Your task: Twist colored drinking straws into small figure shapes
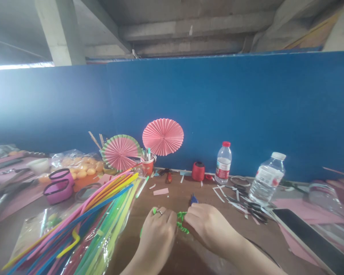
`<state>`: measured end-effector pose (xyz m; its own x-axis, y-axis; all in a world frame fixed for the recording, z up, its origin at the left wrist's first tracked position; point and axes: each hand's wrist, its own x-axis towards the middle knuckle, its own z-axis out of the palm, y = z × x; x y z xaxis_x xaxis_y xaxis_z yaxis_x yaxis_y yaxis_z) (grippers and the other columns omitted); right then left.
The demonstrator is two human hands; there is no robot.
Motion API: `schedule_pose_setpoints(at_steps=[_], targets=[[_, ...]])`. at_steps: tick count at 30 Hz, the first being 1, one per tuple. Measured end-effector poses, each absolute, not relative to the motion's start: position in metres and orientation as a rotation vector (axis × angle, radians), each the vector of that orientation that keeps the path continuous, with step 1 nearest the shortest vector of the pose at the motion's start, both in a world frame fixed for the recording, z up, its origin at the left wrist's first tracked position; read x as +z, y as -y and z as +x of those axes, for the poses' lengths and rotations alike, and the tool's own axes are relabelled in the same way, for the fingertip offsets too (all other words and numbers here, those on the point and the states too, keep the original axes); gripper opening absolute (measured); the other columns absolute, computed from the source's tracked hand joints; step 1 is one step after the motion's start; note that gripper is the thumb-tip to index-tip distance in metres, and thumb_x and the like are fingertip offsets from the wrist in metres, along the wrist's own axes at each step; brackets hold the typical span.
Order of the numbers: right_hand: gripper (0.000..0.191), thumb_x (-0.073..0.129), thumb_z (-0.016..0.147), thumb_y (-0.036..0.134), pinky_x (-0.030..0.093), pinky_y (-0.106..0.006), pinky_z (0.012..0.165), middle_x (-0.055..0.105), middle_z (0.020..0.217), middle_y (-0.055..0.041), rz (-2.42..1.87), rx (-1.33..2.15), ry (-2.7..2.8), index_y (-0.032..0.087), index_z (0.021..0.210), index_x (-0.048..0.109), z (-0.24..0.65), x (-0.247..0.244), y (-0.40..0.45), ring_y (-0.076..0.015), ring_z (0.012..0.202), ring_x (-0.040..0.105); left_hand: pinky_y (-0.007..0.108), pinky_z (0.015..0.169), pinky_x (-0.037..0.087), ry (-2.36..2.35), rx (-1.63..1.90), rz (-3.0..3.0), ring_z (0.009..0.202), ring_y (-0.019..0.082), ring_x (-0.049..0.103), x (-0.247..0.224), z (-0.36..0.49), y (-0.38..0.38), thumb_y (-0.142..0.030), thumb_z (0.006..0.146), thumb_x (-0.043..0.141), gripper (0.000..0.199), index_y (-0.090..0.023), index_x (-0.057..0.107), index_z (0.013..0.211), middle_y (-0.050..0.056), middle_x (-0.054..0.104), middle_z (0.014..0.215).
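Low in the middle, my left hand [159, 233] is closed around a bright green pipe cleaner, with bits of green showing by its knuckles and outer side. My right hand [208, 225] is also closed, pinching the same green pipe cleaner [182, 228], whose coiled part spans the small gap between the hands. Both sets of fingertips are mostly hidden behind the backs of the hands. A ring is on a left finger. Just beyond my right hand lies a small dark blue object [193, 199]. To the left, a plastic-wrapped bundle of coloured pipe cleaners [94, 221] fans across the table.
Pink paper fans [163, 137] and a red pen cup [147, 167] stand at the back. Further right are a red tape-like roll [198, 171], water bottles [223, 163], scissors [253, 208], paper strips and a phone [312, 240]. Purple rings [59, 187] sit left.
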<state>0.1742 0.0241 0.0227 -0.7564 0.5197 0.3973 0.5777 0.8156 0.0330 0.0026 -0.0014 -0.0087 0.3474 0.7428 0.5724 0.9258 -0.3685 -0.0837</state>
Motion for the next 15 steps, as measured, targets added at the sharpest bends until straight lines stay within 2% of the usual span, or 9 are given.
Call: schedule_pose_setpoints(at_steps=[7, 11, 15], targets=[[0.029, 0.04, 0.085, 0.025, 0.033, -0.021, 0.055, 0.056, 0.061, 0.0005, -1.054, 0.4, 2.277, 0.017, 0.063, 0.057, 0.178, 0.028, -0.03, -0.011, 0.059, 0.05, 0.031, 0.063, 0.033, 1.194, -0.762, -2.335, 0.058, 0.016, 0.051, -0.006, 0.004, 0.0, -0.004, 0.071, 0.046, 0.018, -0.018, 0.05, 0.061, 0.001, 0.055, 0.059], [0.028, 0.043, 0.081, 0.032, 0.038, -0.021, 0.054, 0.059, 0.06, 0.0005, -1.088, 0.872, 2.004, 0.015, 0.066, 0.059, 0.185, 0.026, -0.043, -0.0116, 0.056, 0.052, 0.027, 0.062, 0.035, 1.257, -1.051, -2.382, 0.059, 0.013, 0.053, -0.003, 0.003, -0.002, 0.0, 0.066, 0.044, 0.021, -0.018, 0.046, 0.056, -0.001, 0.058, 0.059], [0.025, 0.052, 0.075, 0.035, 0.036, -0.02, 0.049, 0.055, 0.055, 0.0017, -1.057, 1.065, 1.812, 0.014, 0.067, 0.061, 0.187, 0.018, -0.053, -0.0097, 0.049, 0.047, 0.025, 0.062, 0.038, 1.397, -1.369, -2.42, 0.062, 0.012, 0.056, 0.004, 0.0, 0.0, -0.001, 0.064, 0.046, 0.019, -0.018, 0.046, 0.057, -0.002, 0.062, 0.066]])
